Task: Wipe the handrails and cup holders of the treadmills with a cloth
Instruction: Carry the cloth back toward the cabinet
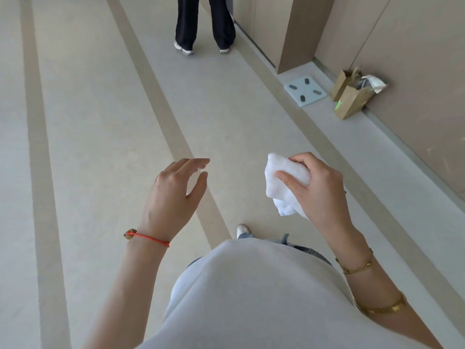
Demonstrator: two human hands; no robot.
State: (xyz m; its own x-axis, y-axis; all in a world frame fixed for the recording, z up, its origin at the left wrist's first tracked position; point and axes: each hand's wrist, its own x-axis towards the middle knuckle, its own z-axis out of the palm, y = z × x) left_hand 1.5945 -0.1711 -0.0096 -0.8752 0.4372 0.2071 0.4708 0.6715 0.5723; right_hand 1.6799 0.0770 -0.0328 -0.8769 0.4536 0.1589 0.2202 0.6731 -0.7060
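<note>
- Since only one view exists (head cam), all entries below come from it.
- Right hand, centre-right of frame: fingers and thumb curled round a bunched white cloth. Thumb lies across the front of the wad, other fingers wrap the top; a loose corner hangs below the palm. Judged: wadded up for carrying, ready to wipe w/o re-folding.
- Left hand, centre-left: holds nothing, fingers loosely spread and slightly bent, thumb apart from them. Well apart from the cloth. Judged: free for balance or to reach a rail later.
- Treadmills, handrails, cup holders: none in frame. Judged: wiping not under way at this spot; person prob. on the way to a machine.
- Floor, whole left and centre: pale grey w/ darker tan stripes running bottom to top.
- Red cord bracelet on left wrist; gold bangles on right forearm, lower right.
- Wearer's pale top fills bottom centre; one shoe toe shows just above it, pointing up-frame.
- Second person, top centre: dark wide trousers, light shoes only; rest cut off.
- Bathroom scale, upper right: flat on floor near the wall.
- Two brown paper bags, upper right: just beside the scale, against the wall base; white stuff sticks out the top, what it is — can't tell.
</note>
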